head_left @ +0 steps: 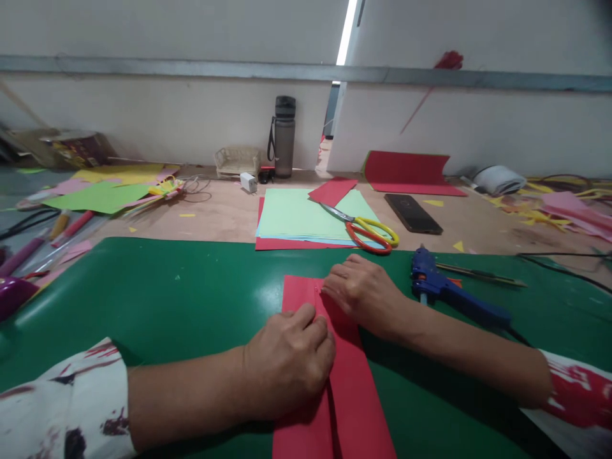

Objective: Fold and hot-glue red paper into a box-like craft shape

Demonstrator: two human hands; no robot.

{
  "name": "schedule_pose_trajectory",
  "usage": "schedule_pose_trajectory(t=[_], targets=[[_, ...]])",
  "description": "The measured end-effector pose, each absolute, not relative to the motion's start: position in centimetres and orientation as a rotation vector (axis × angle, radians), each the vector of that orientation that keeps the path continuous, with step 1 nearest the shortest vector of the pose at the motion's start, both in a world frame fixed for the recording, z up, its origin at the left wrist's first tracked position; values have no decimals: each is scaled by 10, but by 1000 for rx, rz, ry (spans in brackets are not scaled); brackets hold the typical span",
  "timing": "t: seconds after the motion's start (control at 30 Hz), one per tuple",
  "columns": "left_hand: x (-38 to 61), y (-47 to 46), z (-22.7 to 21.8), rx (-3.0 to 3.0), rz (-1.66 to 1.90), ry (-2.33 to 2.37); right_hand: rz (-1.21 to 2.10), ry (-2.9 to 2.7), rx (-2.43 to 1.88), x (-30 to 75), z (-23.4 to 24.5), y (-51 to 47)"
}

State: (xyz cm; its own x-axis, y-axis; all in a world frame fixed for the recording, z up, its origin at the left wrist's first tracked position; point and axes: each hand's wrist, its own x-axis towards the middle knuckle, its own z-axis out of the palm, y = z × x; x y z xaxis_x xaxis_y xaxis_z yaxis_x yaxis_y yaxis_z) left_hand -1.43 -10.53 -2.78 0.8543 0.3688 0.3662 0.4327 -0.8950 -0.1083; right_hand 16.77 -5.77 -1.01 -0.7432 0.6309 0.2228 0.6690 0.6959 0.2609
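A long strip of folded red paper [356,395] lies on a green mat, with a seam running down its middle. My left hand [291,360] rests on the paper, its fingers curled closed at the seam; the fingertips are partly hidden. Farther up, my right hand [361,293] is closed at the paper's top right, with bent fingers gripping the flap near the seam. Beyond the hands, scissors [366,229] with red and yellow handles lie on a stack of pale green sheets [287,213]. To the right of my right hand is a blue glue gun [447,287].
A green mat [191,306] covers the near table. Behind it stand a dark bottle [284,140], a phone [413,213] and a folded red card [408,171]. Coloured sheets [105,196] and markers [71,229] lie left. A thin cutter [480,274] lies beside the glue gun.
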Motion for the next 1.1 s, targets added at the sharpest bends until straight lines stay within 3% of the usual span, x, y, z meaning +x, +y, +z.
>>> schedule_pose_trajectory(t=[0.57,0.87,0.97,1.1], targets=[[-15,-106,-27,-2874,-457,-628,-680,-3060,-714,165,1,-55],[-17,-108,-21,-2891,-403,-663,-600,-2916,-1009,171,0,-56],[-22,-108,-17,-2969,-451,-758,-378,-2685,-1177,181,5,-71],[-33,-98,-8,-3000,-904,-961,205,-2472,-1155,188,15,-86]])
